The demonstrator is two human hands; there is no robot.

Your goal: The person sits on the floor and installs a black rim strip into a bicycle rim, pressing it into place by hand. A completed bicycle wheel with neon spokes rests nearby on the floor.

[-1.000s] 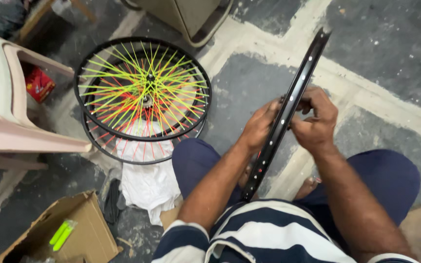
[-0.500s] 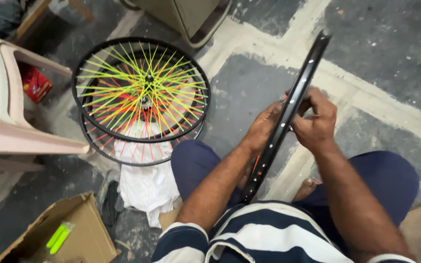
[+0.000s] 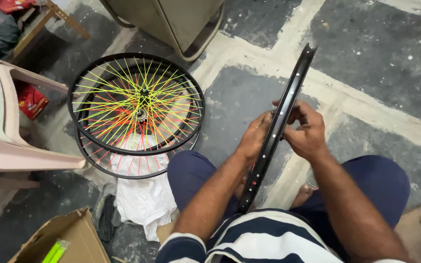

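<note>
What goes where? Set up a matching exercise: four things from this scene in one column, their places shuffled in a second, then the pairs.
Things:
1. black bare rim
2. wheels with yellow and red spokes
3. cardboard box
4. plastic chair

Places:
A. at the left edge of the view
B. upright between the left hand and the right hand
C. bottom left corner, open
D. stacked flat on the floor, over a white cloth

Pairs: 1-B, 2-D, 3-C, 4-A
</note>
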